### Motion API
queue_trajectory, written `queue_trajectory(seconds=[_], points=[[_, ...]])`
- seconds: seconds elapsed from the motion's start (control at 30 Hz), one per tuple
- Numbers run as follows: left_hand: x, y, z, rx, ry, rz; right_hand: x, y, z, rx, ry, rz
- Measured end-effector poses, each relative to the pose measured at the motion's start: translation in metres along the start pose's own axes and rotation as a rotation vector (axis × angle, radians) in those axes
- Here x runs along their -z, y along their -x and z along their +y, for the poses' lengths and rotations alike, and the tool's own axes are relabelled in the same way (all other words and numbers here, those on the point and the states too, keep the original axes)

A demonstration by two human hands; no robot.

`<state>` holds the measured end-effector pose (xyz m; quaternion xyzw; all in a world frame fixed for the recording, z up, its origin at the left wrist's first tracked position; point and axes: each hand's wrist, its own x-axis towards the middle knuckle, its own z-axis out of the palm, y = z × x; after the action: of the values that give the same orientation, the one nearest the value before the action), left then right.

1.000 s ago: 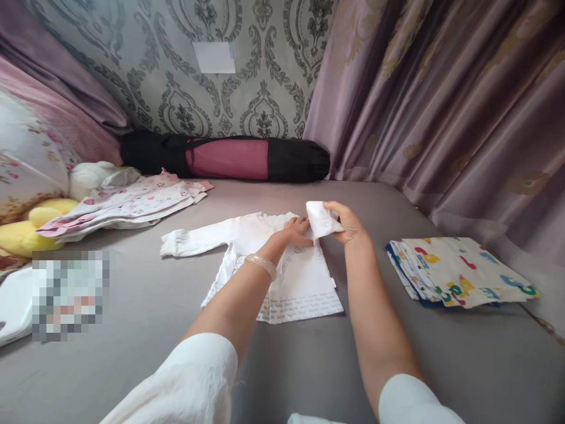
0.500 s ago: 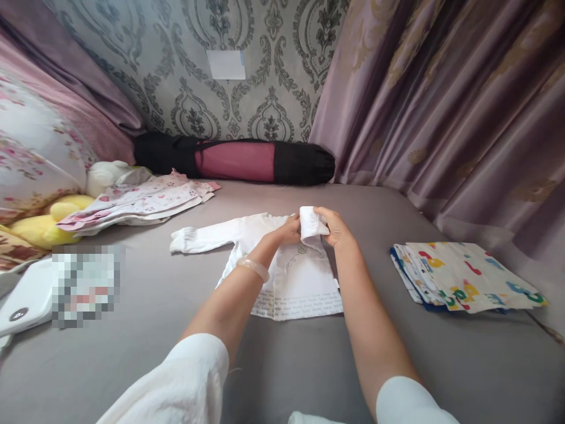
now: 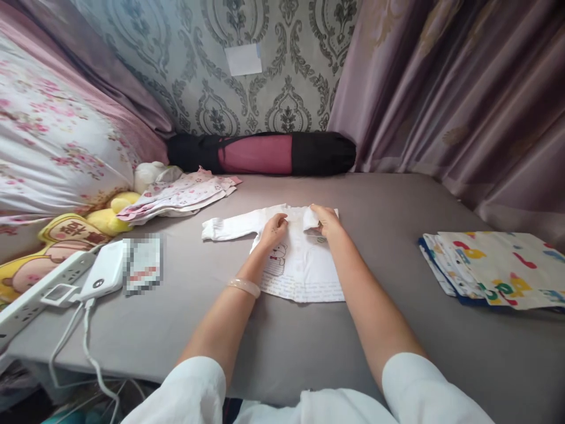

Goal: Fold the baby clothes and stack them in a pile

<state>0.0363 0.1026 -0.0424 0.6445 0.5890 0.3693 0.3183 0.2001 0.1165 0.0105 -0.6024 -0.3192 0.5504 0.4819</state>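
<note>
The white baby top (image 3: 300, 271) lies flat on the grey bed sheet (image 3: 176, 318) under both hands. The left hand (image 3: 272, 227) rests on its chest, fingers loose and gripping nothing. Just to its right, the right hand (image 3: 325, 219) pinches the folded sleeve (image 3: 309, 218).

colour nums on folded cloth (image 3: 494, 268)

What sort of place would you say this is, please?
Probably a bedroom at home: a white baby top lies on a grey bed sheet, with a floral quilt and yellow plush toy to the left and heavy curtains on the right.
</note>
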Motion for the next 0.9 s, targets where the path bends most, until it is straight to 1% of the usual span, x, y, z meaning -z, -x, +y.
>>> queue_trajectory(seconds=[0.1,0.2,0.27,0.4,0.5,0.57,0.63,0.67,0.73,0.8,0.9], points=[[-0.005,0.003,-0.001,-0.012,0.024,0.036,-0.011,0.003,0.004,-0.055,-0.036,0.013],[-0.005,0.005,0.001,-0.013,0.037,0.049,-0.021,0.008,0.006,-0.043,-0.040,-0.026],[-0.004,0.007,0.004,0.000,0.035,0.072,-0.026,0.010,0.011,-0.024,0.011,-0.034],[-0.002,0.011,0.008,0.013,0.016,0.150,-0.031,0.007,0.024,0.098,0.220,-0.063],[-0.004,0.012,0.006,-0.055,-0.008,0.136,-0.030,0.005,0.032,0.181,0.329,-0.087],[-0.006,0.011,0.001,-0.121,-0.051,0.131,-0.027,0.006,0.034,0.291,0.490,-0.128],[-0.009,0.010,-0.004,-0.157,-0.101,0.139,-0.024,0.011,0.034,0.440,0.734,-0.155],[-0.009,0.009,-0.006,-0.162,-0.116,0.144,-0.022,0.013,0.034,0.505,0.853,-0.146],[-0.011,0.009,-0.010,-0.162,-0.116,0.158,-0.018,0.018,0.036,0.585,1.036,-0.087],[-0.012,0.009,-0.012,-0.167,-0.097,0.180,-0.015,0.020,0.041,0.618,1.179,-0.033],[-0.012,0.009,-0.013,-0.177,-0.082,0.190,-0.012,0.021,0.049,0.566,1.312,-0.022]])
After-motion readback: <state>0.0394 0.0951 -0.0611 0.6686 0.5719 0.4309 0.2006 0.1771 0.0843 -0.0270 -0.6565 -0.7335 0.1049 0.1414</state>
